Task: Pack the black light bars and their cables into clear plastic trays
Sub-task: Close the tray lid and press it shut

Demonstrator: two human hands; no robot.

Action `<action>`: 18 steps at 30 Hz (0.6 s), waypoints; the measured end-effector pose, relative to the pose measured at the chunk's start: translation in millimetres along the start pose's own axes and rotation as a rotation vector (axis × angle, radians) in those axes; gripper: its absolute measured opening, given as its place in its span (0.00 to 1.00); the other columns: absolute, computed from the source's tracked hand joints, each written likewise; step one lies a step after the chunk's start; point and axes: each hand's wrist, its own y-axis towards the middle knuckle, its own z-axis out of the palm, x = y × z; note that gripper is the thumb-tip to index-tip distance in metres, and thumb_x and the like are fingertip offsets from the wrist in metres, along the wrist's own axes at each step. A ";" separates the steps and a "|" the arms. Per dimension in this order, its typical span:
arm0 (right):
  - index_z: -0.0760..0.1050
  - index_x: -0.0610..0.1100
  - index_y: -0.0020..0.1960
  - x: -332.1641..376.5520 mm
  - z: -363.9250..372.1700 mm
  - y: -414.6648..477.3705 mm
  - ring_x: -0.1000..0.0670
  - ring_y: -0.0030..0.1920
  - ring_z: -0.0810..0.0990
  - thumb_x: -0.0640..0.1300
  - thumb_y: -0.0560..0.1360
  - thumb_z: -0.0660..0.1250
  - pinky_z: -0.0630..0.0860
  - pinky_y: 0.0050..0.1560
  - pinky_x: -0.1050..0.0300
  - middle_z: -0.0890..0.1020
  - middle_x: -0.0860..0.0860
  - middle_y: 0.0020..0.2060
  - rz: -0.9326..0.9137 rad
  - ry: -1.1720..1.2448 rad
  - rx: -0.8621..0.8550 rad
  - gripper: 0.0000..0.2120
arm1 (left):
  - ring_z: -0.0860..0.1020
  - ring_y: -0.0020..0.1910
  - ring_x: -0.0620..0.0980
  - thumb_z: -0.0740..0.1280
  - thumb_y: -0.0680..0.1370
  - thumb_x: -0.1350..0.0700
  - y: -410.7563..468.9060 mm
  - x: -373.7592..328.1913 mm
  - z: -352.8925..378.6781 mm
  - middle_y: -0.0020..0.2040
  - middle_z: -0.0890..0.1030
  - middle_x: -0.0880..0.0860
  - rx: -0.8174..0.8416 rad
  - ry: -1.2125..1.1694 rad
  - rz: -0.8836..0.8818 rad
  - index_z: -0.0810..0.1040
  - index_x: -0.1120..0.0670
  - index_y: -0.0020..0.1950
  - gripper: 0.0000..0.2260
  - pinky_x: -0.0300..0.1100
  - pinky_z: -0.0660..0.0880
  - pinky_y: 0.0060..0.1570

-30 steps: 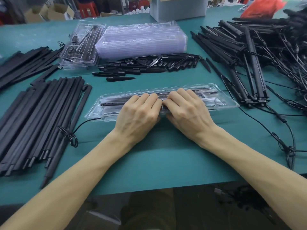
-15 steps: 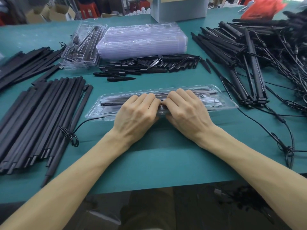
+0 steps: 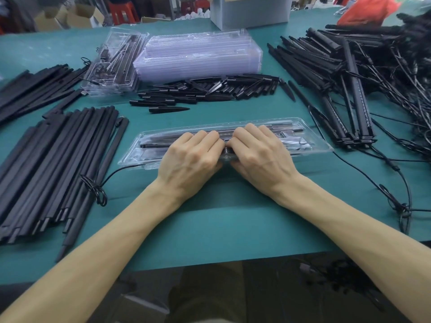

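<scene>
— Gripping what, exactly?
— Your left hand (image 3: 193, 155) and right hand (image 3: 258, 152) sit knuckle to knuckle, fingers curled over the near rim of the clear tray (image 3: 324, 149), near centre; thumbs are hidden.
— And the light bars (image 3: 154, 145)?
— Inside it, lying lengthwise.

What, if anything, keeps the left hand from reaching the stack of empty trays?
Probably nothing. The left hand grips the filled tray with the right hand, so it must let go first. Between it and the stack of empty trays lies only a low pile of short black pieces, easily passed over.
</scene>
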 end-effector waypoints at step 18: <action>0.76 0.39 0.39 2.3 -0.3 0.1 0.41 0.37 0.76 0.32 0.74 0.66 0.74 0.38 0.45 0.77 0.43 0.36 0.052 -0.010 0.005 0.06 | 0.75 0.36 0.58 0.62 0.77 0.62 -3.2 3.3 2.0 0.38 0.75 0.55 -0.020 -0.065 -0.047 0.79 0.59 0.44 0.07 0.53 0.74 0.36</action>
